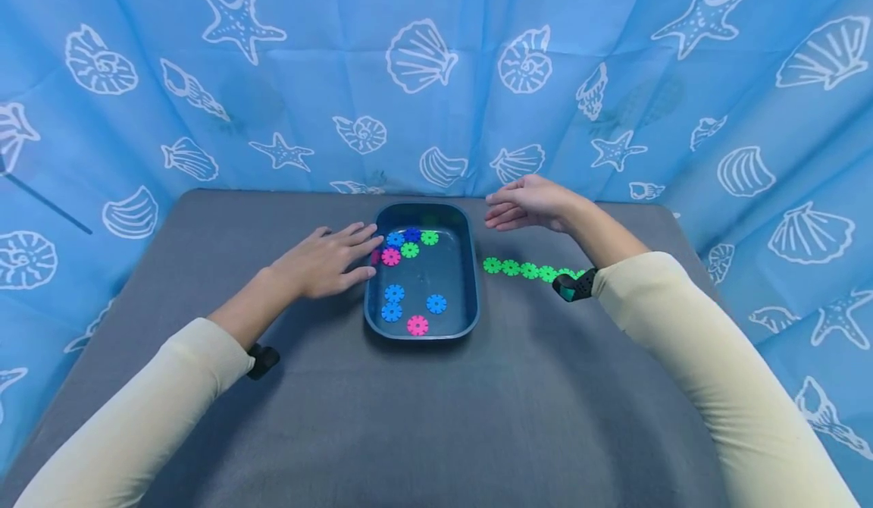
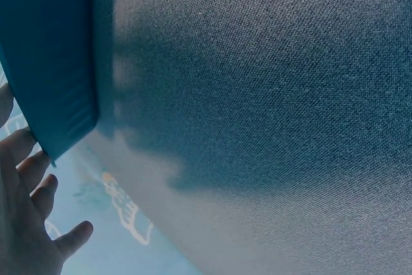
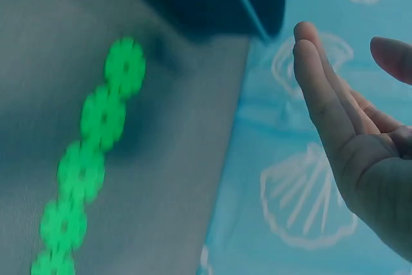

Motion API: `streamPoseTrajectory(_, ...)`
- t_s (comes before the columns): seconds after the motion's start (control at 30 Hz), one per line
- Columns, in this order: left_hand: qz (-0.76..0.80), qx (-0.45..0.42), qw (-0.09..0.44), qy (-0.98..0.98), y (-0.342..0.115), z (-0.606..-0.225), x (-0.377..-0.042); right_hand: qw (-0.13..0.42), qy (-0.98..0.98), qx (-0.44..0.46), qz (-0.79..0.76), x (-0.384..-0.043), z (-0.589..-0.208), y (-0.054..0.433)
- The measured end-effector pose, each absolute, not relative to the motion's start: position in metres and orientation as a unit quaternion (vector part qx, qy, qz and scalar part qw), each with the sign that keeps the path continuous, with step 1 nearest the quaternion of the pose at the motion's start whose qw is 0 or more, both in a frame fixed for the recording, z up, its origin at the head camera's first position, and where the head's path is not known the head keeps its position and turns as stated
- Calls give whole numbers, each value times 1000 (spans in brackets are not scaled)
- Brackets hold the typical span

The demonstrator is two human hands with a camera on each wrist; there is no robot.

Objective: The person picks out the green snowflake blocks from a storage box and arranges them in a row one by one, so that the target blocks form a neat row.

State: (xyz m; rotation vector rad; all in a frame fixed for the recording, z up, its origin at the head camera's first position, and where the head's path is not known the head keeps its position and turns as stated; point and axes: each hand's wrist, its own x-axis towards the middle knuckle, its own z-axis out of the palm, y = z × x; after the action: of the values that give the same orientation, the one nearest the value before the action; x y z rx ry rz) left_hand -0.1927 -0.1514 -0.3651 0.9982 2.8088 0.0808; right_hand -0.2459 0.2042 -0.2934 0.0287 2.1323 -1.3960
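A dark blue rectangular tray (image 1: 453, 280) stands on the table with several notched plastic discs inside. A pink disc (image 1: 391, 257), a green disc (image 1: 409, 250) and blue ones cluster at its far left. Nearer the front lie a blue disc (image 1: 436, 304) and a pink disc (image 1: 417, 326). My left hand (image 1: 330, 260) has its fingers spread, the tips right at the tray's left rim. My right hand (image 1: 528, 203) hovers beyond the tray's far right corner with extended fingers, holding nothing. Below it a chain of green discs (image 3: 82, 172) lies joined edge to edge on the table.
Grey cloth covers the table (image 1: 436, 417). A blue curtain (image 1: 314, 91) with white shells and starfish hangs behind its far edge and down both sides. Black straps circle both wrists, and the right wrist strap (image 1: 574, 286) overlaps the chain's right end in the head view.
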Motion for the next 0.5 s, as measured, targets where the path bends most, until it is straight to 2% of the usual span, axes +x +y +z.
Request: streamPoseTrajectory(0.5, 22, 330, 90, 939, -150, -366, -195, 334, 807, 6, -487, -253, -323, 130)
